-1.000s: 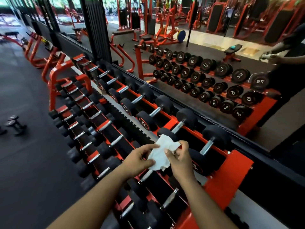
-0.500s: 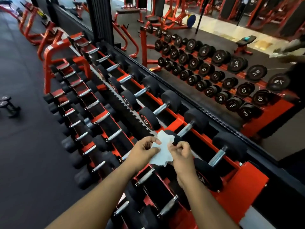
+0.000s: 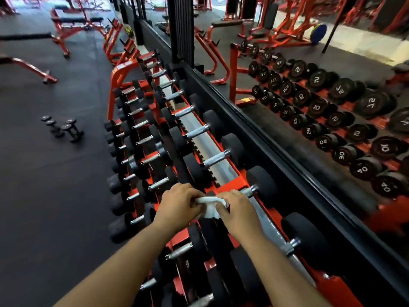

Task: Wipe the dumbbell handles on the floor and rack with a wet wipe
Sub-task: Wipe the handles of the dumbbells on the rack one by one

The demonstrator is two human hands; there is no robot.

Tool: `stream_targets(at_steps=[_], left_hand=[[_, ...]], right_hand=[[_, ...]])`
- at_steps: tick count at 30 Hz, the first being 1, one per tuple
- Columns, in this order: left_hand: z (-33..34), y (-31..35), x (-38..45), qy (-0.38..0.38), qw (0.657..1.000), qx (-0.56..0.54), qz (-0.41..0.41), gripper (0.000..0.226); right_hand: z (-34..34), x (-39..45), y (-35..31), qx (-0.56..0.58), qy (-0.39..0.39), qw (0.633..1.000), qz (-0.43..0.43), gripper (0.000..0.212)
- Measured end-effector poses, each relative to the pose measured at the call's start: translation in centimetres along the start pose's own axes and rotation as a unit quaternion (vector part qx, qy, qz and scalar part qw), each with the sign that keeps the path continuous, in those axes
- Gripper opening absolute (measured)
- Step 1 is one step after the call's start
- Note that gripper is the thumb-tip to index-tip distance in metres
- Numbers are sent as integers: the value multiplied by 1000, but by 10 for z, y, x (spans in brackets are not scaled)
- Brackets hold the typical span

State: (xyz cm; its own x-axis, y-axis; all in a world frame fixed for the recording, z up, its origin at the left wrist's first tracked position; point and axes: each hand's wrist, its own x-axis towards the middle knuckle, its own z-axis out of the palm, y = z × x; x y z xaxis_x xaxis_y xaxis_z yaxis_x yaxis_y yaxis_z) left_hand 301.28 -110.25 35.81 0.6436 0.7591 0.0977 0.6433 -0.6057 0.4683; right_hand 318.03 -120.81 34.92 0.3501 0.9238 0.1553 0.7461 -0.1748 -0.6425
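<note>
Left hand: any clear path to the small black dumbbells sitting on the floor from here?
Probably not: the left hand holds the white wet wipe over the red rack, and the small black floor dumbbells lie far off left.

Wet wipe [image 3: 210,207]: white, soft, crumpled sheet, matt, looks like thin cloth or paper. Dumbbell handles [image 3: 215,159]: bare silvery metal, dull sheen, finer texture not discernible. Dumbbell heads [image 3: 262,185]: black, matt, rubber-like coating. Rack [image 3: 230,185]: metal, orange-red paint, semi-gloss. Floor [image 3: 55,173]: dark matt, faintly grainy, rubber-like. Mirror [image 3: 309,107]: glossy glass in a black frame. 2 small floor dumbbells [image 3: 64,128]: black, slight shine.
</note>
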Motion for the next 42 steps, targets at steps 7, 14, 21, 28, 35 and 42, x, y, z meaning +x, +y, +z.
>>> stream_targets(at_steps=[7, 14, 21, 28, 35, 42], left_hand=[[15, 6, 45, 1, 833, -521, -188, 7], [40, -22, 108, 97, 898, -385, -193, 18], [54, -72, 168, -105, 979, -26, -172, 136], [86, -93, 183, -94, 985, 16, -141, 144], [91, -89, 186, -74, 985, 89, -127, 142], [90, -89, 185, -67, 987, 72, -124, 141]], right_hand=[[-9, 59, 7, 497, -23, 826, 266, 11], [-1, 133, 12, 447, -50, 853, 263, 12], [56, 219, 58, -144, -15, 978, -149, 58], [100, 216, 103, -405, -217, 854, -243, 73], [128, 255, 78, -428, -208, 861, -178, 28], [129, 217, 105, -419, -144, 876, -189, 55]])
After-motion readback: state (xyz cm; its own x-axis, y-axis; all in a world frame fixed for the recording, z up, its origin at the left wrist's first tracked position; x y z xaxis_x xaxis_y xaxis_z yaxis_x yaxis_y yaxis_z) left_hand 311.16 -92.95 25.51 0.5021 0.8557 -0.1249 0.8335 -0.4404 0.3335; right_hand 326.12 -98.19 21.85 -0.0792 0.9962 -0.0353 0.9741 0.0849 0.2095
